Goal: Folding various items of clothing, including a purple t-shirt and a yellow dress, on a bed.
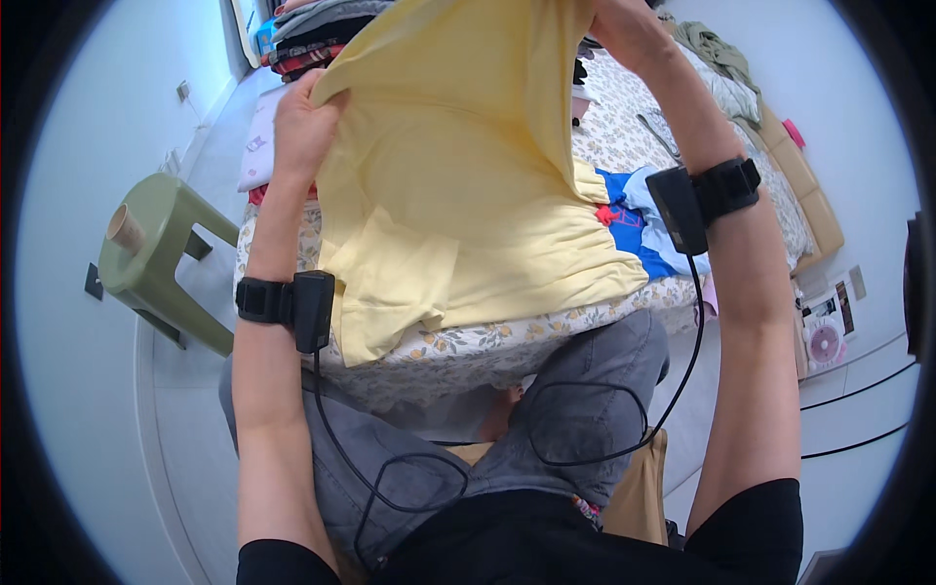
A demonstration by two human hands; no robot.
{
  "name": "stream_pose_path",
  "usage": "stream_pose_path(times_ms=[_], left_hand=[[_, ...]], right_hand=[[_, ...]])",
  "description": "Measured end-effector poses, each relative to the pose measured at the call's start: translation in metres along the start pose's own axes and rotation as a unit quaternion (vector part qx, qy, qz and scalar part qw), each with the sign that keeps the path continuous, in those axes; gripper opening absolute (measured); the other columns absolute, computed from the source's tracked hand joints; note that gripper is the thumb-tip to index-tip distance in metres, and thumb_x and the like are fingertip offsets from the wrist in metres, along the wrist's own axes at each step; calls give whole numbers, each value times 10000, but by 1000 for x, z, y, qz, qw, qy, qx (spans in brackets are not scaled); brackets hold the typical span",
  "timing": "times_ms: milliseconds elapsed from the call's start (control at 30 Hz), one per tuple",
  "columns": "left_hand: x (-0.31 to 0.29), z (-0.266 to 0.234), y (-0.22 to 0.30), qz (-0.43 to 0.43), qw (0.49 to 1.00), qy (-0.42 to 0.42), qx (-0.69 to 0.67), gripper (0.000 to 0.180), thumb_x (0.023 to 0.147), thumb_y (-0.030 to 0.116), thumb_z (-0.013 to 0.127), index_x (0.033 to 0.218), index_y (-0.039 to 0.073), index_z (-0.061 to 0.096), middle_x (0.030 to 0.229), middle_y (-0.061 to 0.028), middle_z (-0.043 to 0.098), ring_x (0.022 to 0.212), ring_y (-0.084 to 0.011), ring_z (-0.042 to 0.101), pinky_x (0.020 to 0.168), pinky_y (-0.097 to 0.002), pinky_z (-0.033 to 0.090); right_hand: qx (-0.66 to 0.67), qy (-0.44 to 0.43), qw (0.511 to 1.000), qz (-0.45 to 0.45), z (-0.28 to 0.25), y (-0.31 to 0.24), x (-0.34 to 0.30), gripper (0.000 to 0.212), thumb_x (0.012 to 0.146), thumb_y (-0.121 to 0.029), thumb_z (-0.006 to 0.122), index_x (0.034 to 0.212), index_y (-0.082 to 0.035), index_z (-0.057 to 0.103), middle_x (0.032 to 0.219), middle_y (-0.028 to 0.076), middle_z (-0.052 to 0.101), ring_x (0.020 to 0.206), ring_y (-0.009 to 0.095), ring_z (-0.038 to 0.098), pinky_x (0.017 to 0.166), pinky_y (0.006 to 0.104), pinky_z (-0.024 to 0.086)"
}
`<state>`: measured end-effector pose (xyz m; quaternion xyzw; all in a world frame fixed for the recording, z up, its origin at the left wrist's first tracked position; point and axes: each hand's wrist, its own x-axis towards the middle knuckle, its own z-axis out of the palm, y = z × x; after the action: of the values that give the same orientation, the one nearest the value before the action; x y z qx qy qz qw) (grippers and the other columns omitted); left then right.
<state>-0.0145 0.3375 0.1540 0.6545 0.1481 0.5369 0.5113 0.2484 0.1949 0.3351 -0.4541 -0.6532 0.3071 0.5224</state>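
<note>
My left hand (307, 125) is closed on the left edge of a yellow dress (429, 156), lifting its cloth off the bed. Its upper right part is gripped by my right hand (629, 37), whose fingers are partly cut off by the picture's top edge. Between my hands the cloth hangs loose, and its lower part lies in folds at the bed's near edge. To the right, the gathered yellow cloth meets a blue top (634, 229) with a red bow (606, 214), lying on the bed beside light blue fabric (643, 190).
A flowered sheet covers the bed (624, 127). Folded clothes (317, 44) are stacked at its far left. On a green stool (161, 219) at the left stands a cardboard roll (125, 230). Cables (694, 341) run from boxes strapped to my forearms. Rumpled clothes (717, 54) lie far right.
</note>
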Motion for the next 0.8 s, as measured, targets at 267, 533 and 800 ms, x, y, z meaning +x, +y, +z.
stream_pose_path(times_ms=[267,533,800], left_hand=[[-24,-39,9,-14,935,140,326,161,852,146,575,949,40,647,734,-40,616,650,-120,580,610,-267,465],[-45,18,31,-58,869,-13,491,409,851,413,602,859,4,607,728,-97,634,600,-237,597,572,-342,489],[-60,37,33,-168,747,50,642,624,799,486,625,1009,-93,529,850,-224,654,798,-326,655,715,-415,511]], right_hand=[[-225,-40,969,-94,119,81,-90,305,817,-12,532,1110,-51,603,832,86,660,781,184,632,726,294,499],[-392,-127,890,-197,190,113,-165,333,692,-34,616,1023,-66,606,1002,86,615,979,249,567,847,365,435],[-411,-14,886,-215,180,102,-157,393,659,16,616,1041,-76,601,968,79,591,840,249,590,706,344,471]])
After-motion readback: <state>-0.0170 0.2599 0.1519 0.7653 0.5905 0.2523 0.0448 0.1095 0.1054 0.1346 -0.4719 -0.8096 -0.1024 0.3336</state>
